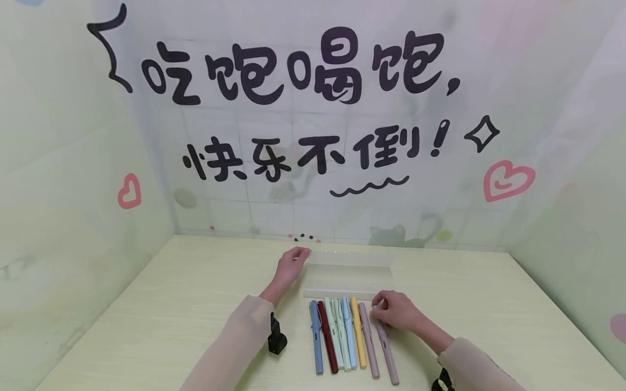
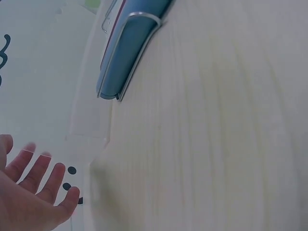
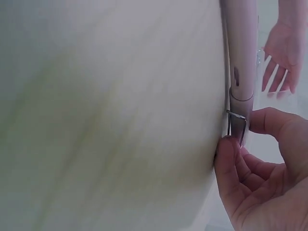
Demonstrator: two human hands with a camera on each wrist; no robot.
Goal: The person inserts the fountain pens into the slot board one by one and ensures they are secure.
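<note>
In the head view my left hand (image 1: 292, 264) is at the back left corner of a clear plastic box (image 1: 342, 294), by its raised lid. The left wrist view shows that hand's fingers (image 2: 38, 175) spread and fairly straight, with some fingertips overlapping the clear plastic. My right hand (image 1: 397, 310) pinches the cap end of a mauve pen (image 1: 388, 353) at the right end of a row. Its thumb and fingers sit about the metal clip in the right wrist view. Another mauve pen (image 1: 369, 345) lies just left of it.
Several more pens lie side by side in front of the box: a blue pen (image 1: 317, 342), a dark red pen (image 1: 328, 342), pale green and light blue ones, and a yellow pen (image 1: 359, 336). A printed wall (image 1: 293, 212) stands behind the wooden table (image 1: 195, 288).
</note>
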